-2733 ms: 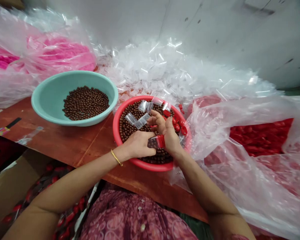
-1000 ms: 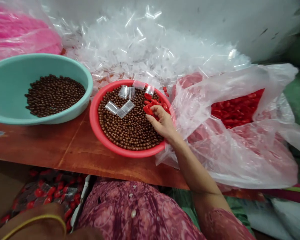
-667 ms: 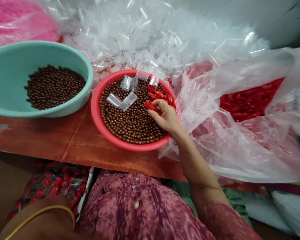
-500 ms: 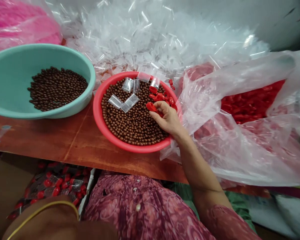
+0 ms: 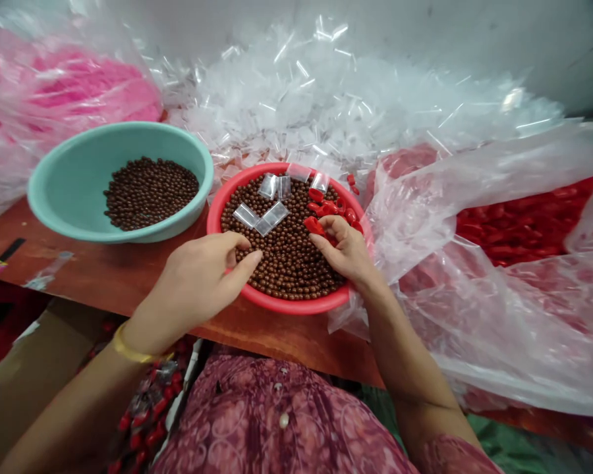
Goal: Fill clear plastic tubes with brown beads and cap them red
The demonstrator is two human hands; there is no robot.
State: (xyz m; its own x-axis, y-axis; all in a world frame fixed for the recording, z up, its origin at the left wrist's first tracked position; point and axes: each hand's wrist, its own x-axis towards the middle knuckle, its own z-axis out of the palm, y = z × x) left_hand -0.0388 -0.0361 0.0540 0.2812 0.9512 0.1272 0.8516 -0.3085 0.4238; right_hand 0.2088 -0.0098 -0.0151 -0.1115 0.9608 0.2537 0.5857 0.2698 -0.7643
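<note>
My right hand (image 5: pixel 344 247) pinches a small red plastic cap (image 5: pixel 314 226) over the right side of a red basin (image 5: pixel 296 307). Brown round beads (image 5: pixel 296 266) fill much of this basin. Several loose red caps (image 5: pixel 332 208) lie on them just beyond my right fingertips. My left hand (image 5: pixel 205 276) reaches over the basin's left rim, thumb and forefinger apart, with nothing visible between them. Flat clear plastic sleeves (image 5: pixel 271 218) rest on the beads between the two hands. One clear sleeve fitted with a red cap (image 5: pixel 317 191) leans near the far rim.
A turquoise basin (image 5: pixel 54 191) with brown beads stands at the left. Behind lies a heap of clear sleeves (image 5: pixel 296 99). Plastic bags hold pink pieces (image 5: pixel 89 82) and red caps (image 5: pixel 524 220). Below the table edge, a cardboard box (image 5: pixel 44 355) contains red-capped pieces (image 5: pixel 151 408).
My left hand has risen from below the table edge to the red basin's left rim. My right hand keeps the red cap in its pinch. The view has shifted slightly.
</note>
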